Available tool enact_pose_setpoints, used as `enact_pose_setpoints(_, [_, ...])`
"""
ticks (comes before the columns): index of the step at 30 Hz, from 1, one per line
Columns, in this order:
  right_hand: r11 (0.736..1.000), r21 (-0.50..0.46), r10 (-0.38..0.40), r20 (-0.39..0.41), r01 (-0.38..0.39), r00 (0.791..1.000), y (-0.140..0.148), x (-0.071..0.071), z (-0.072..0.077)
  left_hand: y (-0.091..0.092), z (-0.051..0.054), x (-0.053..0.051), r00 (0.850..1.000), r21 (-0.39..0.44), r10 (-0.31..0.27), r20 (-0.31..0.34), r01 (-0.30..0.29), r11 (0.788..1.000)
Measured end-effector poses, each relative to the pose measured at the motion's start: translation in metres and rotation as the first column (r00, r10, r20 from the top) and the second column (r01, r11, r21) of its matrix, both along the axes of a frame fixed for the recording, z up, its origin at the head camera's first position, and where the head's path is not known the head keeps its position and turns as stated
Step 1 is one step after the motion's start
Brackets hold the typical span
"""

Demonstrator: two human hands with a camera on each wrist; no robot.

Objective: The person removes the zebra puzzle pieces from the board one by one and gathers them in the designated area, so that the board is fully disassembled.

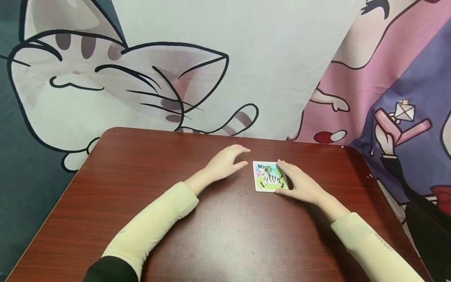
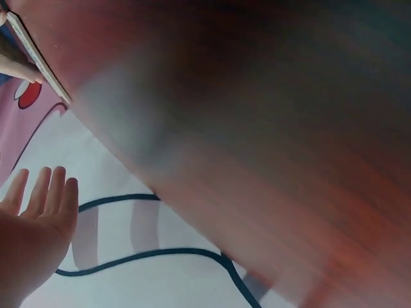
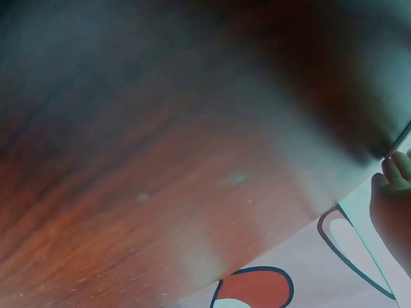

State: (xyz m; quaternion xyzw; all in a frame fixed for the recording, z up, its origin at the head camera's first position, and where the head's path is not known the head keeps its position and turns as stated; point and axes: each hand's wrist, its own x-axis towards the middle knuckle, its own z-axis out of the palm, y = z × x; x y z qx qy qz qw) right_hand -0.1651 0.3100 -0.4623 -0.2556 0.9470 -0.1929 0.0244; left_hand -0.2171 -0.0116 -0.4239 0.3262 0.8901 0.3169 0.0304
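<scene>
A square picture board (image 1: 269, 176) with a zebra on green grass and a white border is on the far right half of the table. My right hand (image 1: 301, 182) holds it by its right side, thumb at the near corner and fingers at the far corner. In the left wrist view the board (image 2: 38, 58) appears as a thin, pale edge. My left hand (image 1: 225, 162) is just left of the board, apart from it, fingers extended and holding nothing. The right wrist view catches only part of my right hand (image 3: 395, 205) at its edge.
The brown wooden table (image 1: 211, 243) has rounded far corners. Behind it hangs a white cloth (image 1: 275, 70) with a cartoon cat, beside pink and purple printed cloth (image 1: 415, 94). A dark object (image 1: 426, 235) stands past the table's right edge.
</scene>
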Motion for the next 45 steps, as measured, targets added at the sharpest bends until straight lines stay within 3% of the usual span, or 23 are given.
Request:
enact_pose_setpoints(12, [1.0, 0.015, -0.018, 0.008, 0.018, 1.0, -0.001, 0.007, 0.0, 0.027, -0.007, -0.012, 0.987, 0.16, -0.033, 0.157, 0.007, 0.987])
enact_pose_setpoints(23, [0.999, 0.023, -0.022, 0.004, 0.022, 1.0, -0.004, 0.015, -0.001, 0.043, -0.015, -0.017, 0.975, 0.139, -0.067, 0.211, 0.038, 0.99])
enact_pose_setpoints(45, [1.0, 0.023, -0.02, -0.026, 0.021, 0.999, -0.006, 0.017, -0.003, 0.059, -0.024, -0.016, 0.99, -0.082, -0.084, 0.111, 0.093, 0.992])
